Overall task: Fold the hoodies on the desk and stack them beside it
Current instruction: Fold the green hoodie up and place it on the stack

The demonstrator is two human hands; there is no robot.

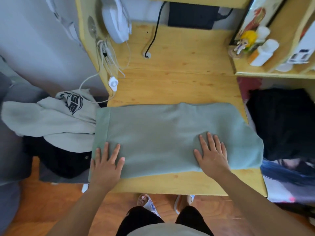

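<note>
A sage-green hoodie (158, 133) lies folded into a long flat band across the front of the wooden desk (179, 82). Its left end overhangs the desk's left edge. My left hand (107, 162) rests flat on its front left part, fingers spread. My right hand (211, 154) lies flat on its right part, fingers spread. Neither hand grips the cloth. A pale grey hoodie (51, 120) with a black logo lies crumpled to the left of the desk, on top of dark clothing (56, 159).
White cables and a switch (112, 83) hang at the desk's left side. A black cable (153, 34) runs into a hole at the back. A shelf (272, 74) with bottles and a figurine stands at the right. Black fabric (281, 123) sits right of the desk.
</note>
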